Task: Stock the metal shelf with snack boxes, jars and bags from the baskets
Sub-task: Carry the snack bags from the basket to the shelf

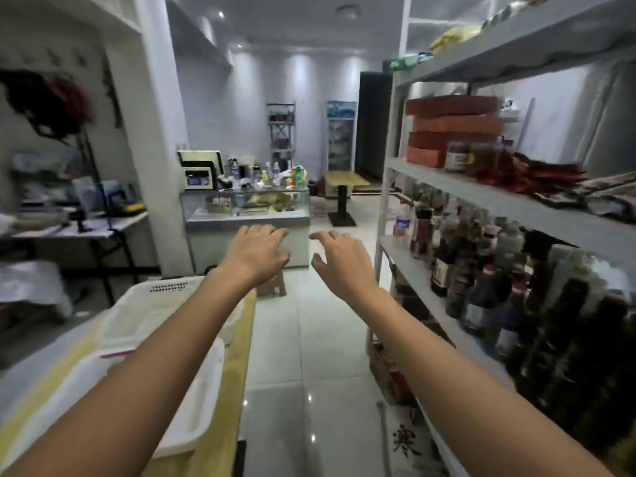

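While both arms reach forward over the tiled aisle just left of the metal shelf (499,199), the left hand (256,251) and the right hand (339,258) hang side by side in the air, apart from each other, with fingers loosely spread, slightly bent and holding nothing. On one level of the shelf, orange boxes (451,127) are stacked at the far end, with jars (457,155) just beside them and red bags (543,175) nearer along the board; dark bottles (481,266) crowd the level below. White baskets (165,304) sit on a yellow table (237,339) across the aisle, left of the shelf.
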